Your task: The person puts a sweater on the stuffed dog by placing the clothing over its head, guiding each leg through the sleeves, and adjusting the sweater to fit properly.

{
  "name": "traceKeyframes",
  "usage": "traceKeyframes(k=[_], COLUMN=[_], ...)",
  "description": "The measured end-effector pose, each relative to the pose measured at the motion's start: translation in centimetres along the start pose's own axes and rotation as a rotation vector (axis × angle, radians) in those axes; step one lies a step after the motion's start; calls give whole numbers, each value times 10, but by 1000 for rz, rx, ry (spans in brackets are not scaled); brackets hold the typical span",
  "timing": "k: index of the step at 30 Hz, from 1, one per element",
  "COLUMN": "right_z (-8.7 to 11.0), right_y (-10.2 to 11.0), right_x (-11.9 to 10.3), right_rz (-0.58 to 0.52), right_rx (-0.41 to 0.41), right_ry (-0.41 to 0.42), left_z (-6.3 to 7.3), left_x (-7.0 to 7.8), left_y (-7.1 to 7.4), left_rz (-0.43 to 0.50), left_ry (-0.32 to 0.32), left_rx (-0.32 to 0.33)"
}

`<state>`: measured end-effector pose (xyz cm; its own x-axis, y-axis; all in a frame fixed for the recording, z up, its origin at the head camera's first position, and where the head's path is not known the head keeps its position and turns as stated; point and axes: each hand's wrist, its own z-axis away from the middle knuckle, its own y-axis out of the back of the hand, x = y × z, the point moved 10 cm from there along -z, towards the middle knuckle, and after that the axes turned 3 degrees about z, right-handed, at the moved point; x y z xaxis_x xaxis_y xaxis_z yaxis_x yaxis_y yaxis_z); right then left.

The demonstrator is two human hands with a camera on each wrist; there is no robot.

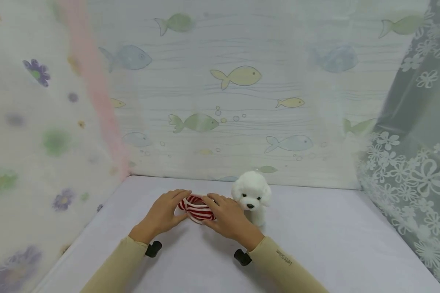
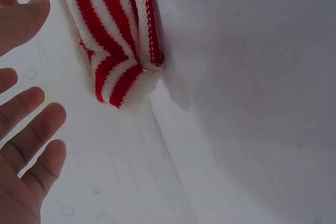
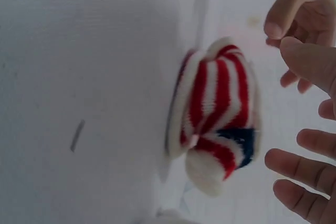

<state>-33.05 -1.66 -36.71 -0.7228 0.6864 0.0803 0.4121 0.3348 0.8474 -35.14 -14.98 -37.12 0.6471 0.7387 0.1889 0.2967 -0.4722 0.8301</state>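
Note:
A small knitted sweater (image 1: 199,213) with red and white stripes sits bunched on the white table between both hands. The right wrist view shows its dark blue patch and whitish sleeve end on the sweater (image 3: 223,95). My left hand (image 1: 163,213) is at its left side, fingers spread and relaxed; in the left wrist view that hand (image 2: 34,140) stands apart from the sweater (image 2: 107,24). On the other side, my right hand (image 1: 229,217) arches at the sweater's right edge. Its fingers (image 3: 294,165) are loosely extended, with a gap to the knit.
A white plush dog (image 1: 252,195) stands just behind and right of the right hand, facing forward. The white-covered table (image 1: 315,244) runs back to a fish-print curtain (image 1: 242,101). Flowered curtains (image 1: 44,162) hang along the left and right sides.

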Motion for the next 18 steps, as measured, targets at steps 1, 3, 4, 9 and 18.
traceKeyframes(k=[1,3,4,9,18], right_z=[-1,-3,-4,-6,-8], right_y=[-5,-14,-18,-34,-54], right_x=[2,5,7,17,31], right_rz=[-9,-41,-57,-146,-220], right_rx=[-18,-49,-61,-121,-239], right_ry=[-14,-42,-56,-108,-217], left_z=[-1,-2,-2,-4,-7], left_x=[-4,-9,-11,-16,-22], left_y=[-3,-11,-15,-27,-39], left_rz=[11,38,48,57,22], left_ry=[20,60,75,116,136], left_rx=[-21,-71,-95,-170,-209])
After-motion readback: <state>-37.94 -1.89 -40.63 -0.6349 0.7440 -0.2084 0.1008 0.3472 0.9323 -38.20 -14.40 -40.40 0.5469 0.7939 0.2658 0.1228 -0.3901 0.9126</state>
